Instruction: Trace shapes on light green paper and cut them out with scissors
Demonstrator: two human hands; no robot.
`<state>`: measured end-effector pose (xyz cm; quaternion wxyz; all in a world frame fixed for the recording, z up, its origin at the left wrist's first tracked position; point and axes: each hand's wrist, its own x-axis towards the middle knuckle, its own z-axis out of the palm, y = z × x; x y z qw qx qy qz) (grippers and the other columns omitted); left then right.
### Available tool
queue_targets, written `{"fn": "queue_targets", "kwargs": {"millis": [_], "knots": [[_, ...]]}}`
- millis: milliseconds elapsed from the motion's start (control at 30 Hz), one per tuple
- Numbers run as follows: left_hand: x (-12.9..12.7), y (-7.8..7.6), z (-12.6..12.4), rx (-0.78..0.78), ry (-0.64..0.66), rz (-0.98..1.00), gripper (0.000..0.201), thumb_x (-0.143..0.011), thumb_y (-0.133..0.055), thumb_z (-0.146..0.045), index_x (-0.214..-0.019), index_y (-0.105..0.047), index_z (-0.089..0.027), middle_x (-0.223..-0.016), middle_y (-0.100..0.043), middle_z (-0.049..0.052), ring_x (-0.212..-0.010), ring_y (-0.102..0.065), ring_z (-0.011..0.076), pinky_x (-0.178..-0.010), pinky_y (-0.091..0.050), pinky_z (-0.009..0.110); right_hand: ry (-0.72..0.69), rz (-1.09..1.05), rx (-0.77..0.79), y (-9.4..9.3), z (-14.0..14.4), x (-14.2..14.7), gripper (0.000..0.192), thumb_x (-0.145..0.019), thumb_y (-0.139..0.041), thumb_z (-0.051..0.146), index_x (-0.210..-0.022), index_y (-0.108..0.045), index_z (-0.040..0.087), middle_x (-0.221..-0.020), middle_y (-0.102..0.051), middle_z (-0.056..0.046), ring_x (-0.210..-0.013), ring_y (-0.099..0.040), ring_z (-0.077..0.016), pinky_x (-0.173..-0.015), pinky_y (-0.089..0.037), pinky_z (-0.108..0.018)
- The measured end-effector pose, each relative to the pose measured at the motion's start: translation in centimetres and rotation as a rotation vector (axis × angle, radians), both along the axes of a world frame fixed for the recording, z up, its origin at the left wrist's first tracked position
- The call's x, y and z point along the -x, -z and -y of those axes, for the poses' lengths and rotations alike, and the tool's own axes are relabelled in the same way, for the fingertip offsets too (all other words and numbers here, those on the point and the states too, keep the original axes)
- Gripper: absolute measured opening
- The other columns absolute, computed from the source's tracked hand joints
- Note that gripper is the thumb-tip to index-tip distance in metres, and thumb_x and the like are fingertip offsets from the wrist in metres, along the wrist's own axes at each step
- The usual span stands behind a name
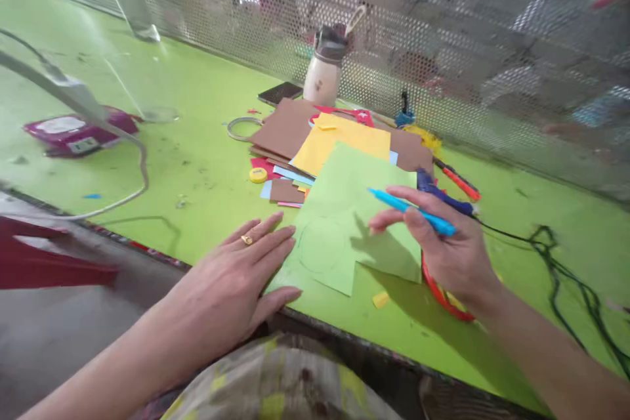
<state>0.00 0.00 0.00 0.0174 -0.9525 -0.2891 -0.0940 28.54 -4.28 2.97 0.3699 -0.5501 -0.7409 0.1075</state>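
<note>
We pin the light green sheet (344,223) flat with our left hand (236,282), fingers spread open on its near left corner, a faint circle drawn just right of them. Our right hand (443,249) is closed around a blue pen (413,210), tip lifted above the sheet. We judge the drawing step is in hand; the next stroke calls for lowering the tip steadily. Behind the sheet stands a capped bottle (325,72); its contents we cannot tell.
</note>
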Motion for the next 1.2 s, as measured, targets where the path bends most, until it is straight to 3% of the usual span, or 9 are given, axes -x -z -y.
{"fn": "queue_targets", "kwargs": {"millis": [100,167,367,600,733,867,1000,1200], "knots": [[0.0,0.2,0.1,-0.018,0.012,0.015,0.063,-0.089,-0.044,-0.053,-0.133,-0.050,-0.009,-0.141,-0.048,0.010,-0.134,-0.035,0.0327,-0.105,-0.042,0.049,0.051,0.205,-0.015,1.4,-1.7,-3.2,0.022,-0.095,-0.049,0.027,-0.114,-0.059,0.022,-0.110,-0.069,-0.008,-0.103,-0.064,-0.0237,-0.095,-0.047,-0.040],[0.1,0.4,0.1,-0.047,0.017,0.026,0.064,-0.089,-0.044,-0.052,-0.135,-0.047,-0.009,-0.142,-0.046,0.011,-0.135,-0.035,0.0324,-0.105,-0.042,0.049,0.051,0.295,-0.001,2.1,-2.2,-4.4,0.021,-0.093,-0.049,0.025,-0.109,-0.062,0.019,-0.107,-0.068,-0.012,-0.106,-0.060,-0.0284,-0.096,-0.045,-0.046],[0.7,0.7,-0.5,-0.117,0.029,0.013,0.063,-0.089,-0.044,-0.053,-0.137,-0.045,-0.013,-0.142,-0.047,0.009,-0.132,-0.039,0.0324,-0.102,-0.044,0.051,0.091,0.484,0.070,3.0,-0.5,-4.0,0.034,-0.090,-0.055,0.030,-0.120,-0.056,0.015,-0.113,-0.065,-0.017,-0.109,-0.057,-0.0351,-0.091,-0.047,-0.052],[0.4,0.1,-1.7,-0.072,0.058,-0.015,0.061,-0.089,-0.040,-0.054,-0.134,-0.048,-0.013,-0.142,-0.047,0.014,-0.135,-0.034,0.0329,-0.105,-0.041,0.050,0.153,0.526,0.115,2.6,1.9,-3.2,0.031,-0.093,-0.050,0.034,-0.117,-0.057,0.016,-0.108,-0.065,-0.015,-0.104,-0.057,-0.0317,-0.088,-0.048,-0.046],[0.2,0.0,-2.5,-0.068,0.035,-0.012,0.052,-0.090,-0.040,-0.051,-0.121,-0.061,-0.015,-0.138,-0.051,0.018,-0.133,-0.036,0.0349,-0.102,-0.043,0.051,0.281,0.483,0.115,2.1,2.7,-4.1,0.030,-0.092,-0.051,0.035,-0.116,-0.056,0.017,-0.105,-0.064,-0.014,-0.102,-0.057,-0.0307,-0.088,-0.047,-0.045],[0.3,0.5,-2.9,-0.130,0.054,0.007,0.051,-0.090,-0.041,-0.050,-0.123,-0.060,-0.015,-0.136,-0.054,0.016,-0.131,-0.040,0.0353,-0.100,-0.045,0.051,0.357,0.450,0.177,1.5,3.2,-5.6,0.033,-0.085,-0.059,0.038,-0.114,-0.056,0.022,-0.104,-0.065,-0.009,-0.096,-0.061,-0.0274,-0.085,-0.050,-0.042],[0.5,1.1,-2.9,-0.233,0.060,0.015,0.055,-0.089,-0.043,-0.051,-0.126,-0.059,-0.013,-0.135,-0.055,0.015,-0.128,-0.044,0.0362,-0.096,-0.049,0.049,0.516,0.417,0.219,1.3,0.5,-7.2,0.025,-0.091,-0.054,0.035,-0.108,-0.057,0.017,-0.094,-0.067,-0.007,-0.085,-0.065,-0.0231,-0.078,-0.052,-0.043],[0.5,1.4,-2.9,-0.404,0.075,0.045,0.056,-0.086,-0.045,-0.055,-0.117,-0.066,-0.013,-0.128,-0.060,0.012,-0.119,-0.053,0.0377,-0.085,-0.057,0.046,0.586,0.398,0.327,1.9,-5.3,-7.0,0.024,-0.093,-0.056,0.030,-0.112,-0.059,0.017,-0.107,-0.065,-0.006,-0.084,-0.066,-0.0185,-0.073,-0.056,-0.037]]}}
